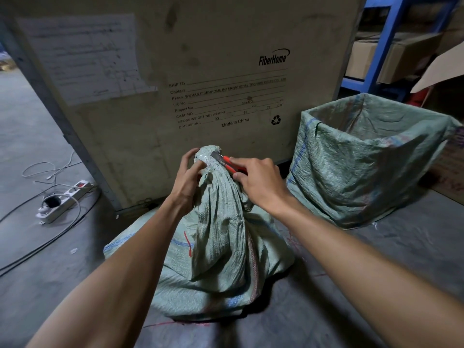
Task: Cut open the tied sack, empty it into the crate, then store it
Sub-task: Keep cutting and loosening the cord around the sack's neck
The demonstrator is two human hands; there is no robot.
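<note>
The tied sack (216, 247) is seen standing on the floor (351, 285), its long axis upright, body slumped wide at the base and gathered to a narrow neck at the top. The taped knot (207, 156) is found at that very top, and everything is placed from it here. Just left of the knot, the neck is being pinched by the left hand (187, 182), thumb pressed on the fabric under the knot, the other fingers curled loosely behind it. Just right of the knot, a red utility knife (226, 163) is held in the right hand (258, 183), the grip closed round the handle, and the blade tip is laid against the taped wrap, pointing leftward across the neck. So the cut is judged to run crosswise to the sack's upright axis, towards the left hand's fingers; that is the relation to be watched, since the steadying fingers lie close beyond the blade. Neither hand is nearer: both are at the knot.

Further right of the knot and lower, a box lined with an open green woven bag (364, 159) is seen, mouth up, presumably the crate to be filled. Behind the knot a large FiberHome shipping crate (200, 71) is stood. Well to the left and lower, a power strip (62, 199) with cables is lying on the floor.
</note>
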